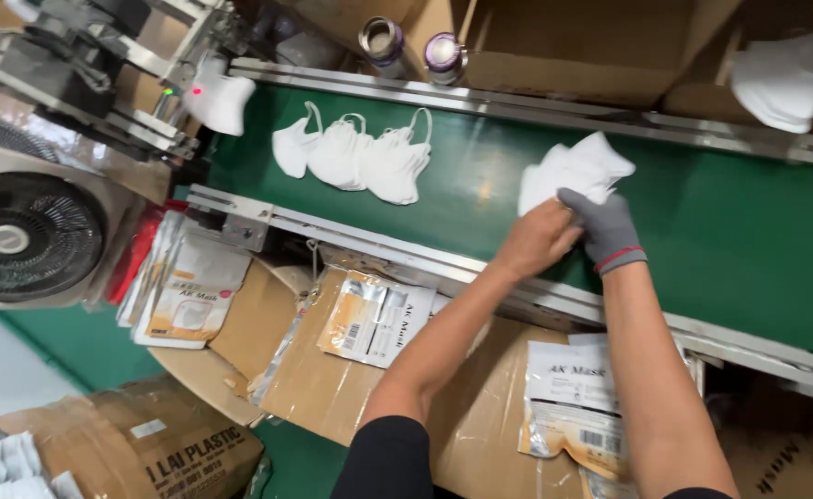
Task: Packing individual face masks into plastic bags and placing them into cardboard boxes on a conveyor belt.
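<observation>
White masks (573,174): on the green belt (730,231), under both hands
Left grip (537,238): bare, closed on masks
Right grip (605,226): grey-gloved, closed on masks
Three masks (351,152): farther along the belt

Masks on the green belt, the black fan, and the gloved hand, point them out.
three white masks (355,152), head view, middle mask's body.
black fan (20,237), head view, grille by hub.
right hand (605,222), head view, grey glove's back.

A small stack of folded white masks (573,174) sits gathered, slightly fanned, above the green belt.
</observation>
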